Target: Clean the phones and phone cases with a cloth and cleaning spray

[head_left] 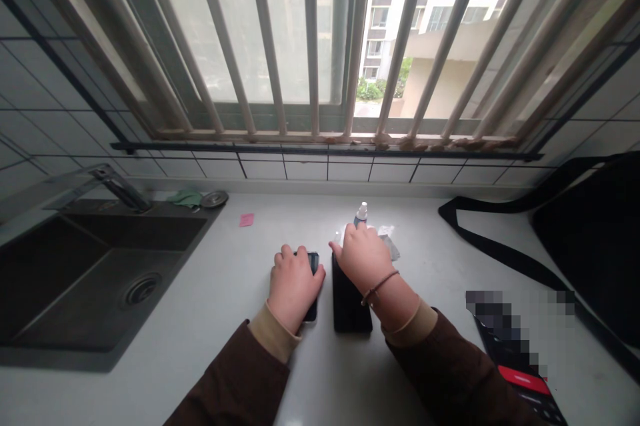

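Two dark phones lie side by side on the pale bench (210, 293) in front of you, close together but not touching. Your left hand (294, 285) lies palm down over the smaller phone (313, 263), fingers curled around its far end, so it grips that phone against the bench. Your right hand (363, 254) rests over the far end of the larger phone (350, 309), fingers bent downward; whether it actually clasps the phone or only presses on it, you cannot tell from this view. A thin cord bracelet (380, 286) circles your right wrist.

Just beyond your right hand stands a small spray bottle (361, 213) with a white cap, and a crumpled clear wrapper (390, 239) lies just right of it. Farther left on the bench sits a small pink slip (247, 219). At the far left a dark sink (100, 266) is set into the bench, with a tap (120, 187) at its far edge, plus a green cloth (185, 198) and a metal drain plug (214, 199) near its far right corner. A black bag (590, 239) with a long strap rests at the right. Behind everything, a barred window (320, 46) looks onto buildings.
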Tool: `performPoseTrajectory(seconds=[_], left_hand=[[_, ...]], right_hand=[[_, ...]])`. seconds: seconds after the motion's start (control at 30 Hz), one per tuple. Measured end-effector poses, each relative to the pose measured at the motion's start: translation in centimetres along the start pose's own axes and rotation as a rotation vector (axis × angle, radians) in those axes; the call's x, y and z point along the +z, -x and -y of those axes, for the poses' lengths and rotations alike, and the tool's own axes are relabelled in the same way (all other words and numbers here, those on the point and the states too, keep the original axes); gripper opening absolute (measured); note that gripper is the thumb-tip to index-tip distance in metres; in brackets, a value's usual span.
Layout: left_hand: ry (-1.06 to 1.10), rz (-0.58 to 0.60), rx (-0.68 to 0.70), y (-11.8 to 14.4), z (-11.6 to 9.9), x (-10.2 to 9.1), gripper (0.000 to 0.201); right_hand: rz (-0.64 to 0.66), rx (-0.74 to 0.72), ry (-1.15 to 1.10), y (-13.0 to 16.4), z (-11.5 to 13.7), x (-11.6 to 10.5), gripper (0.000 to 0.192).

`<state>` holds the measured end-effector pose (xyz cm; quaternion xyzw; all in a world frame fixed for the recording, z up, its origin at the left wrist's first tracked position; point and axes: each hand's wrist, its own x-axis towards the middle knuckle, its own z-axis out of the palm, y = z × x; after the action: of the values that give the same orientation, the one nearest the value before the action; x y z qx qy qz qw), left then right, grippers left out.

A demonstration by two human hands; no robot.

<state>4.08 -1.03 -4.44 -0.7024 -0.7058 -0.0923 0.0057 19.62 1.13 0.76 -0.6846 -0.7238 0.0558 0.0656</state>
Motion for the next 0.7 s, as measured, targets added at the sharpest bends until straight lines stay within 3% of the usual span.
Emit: performPoseTrajectory(seconds=[0.13, 0.2, 0.5, 0.7], left_hand=[[0.002, 0.005, -0.004, 0.1, 0.0, -0.2, 0.037], [-0.001, 0.01, -0.006, 0.2, -0.1, -0.2, 0.036], [-0.008, 0.021, -0.012, 0.2, -0.1, -0.3, 0.037], [-0.015, 0.008, -0.014, 0.2, -0.2, -0.6, 0.044]], right_hand=[[-0.326, 0.07, -0.04, -1.4, -1.6, -1.1, 0.042], [-0.406, 0.094, -0.085, -2.0, -2.4, -0.8, 0.045], [-0.39, 0.014, -0.213, -4.4, -4.6, 3.0, 0.053], [-0.443, -0.089, -0.238, -4.8, -4.8, 3.3, 0.052]])
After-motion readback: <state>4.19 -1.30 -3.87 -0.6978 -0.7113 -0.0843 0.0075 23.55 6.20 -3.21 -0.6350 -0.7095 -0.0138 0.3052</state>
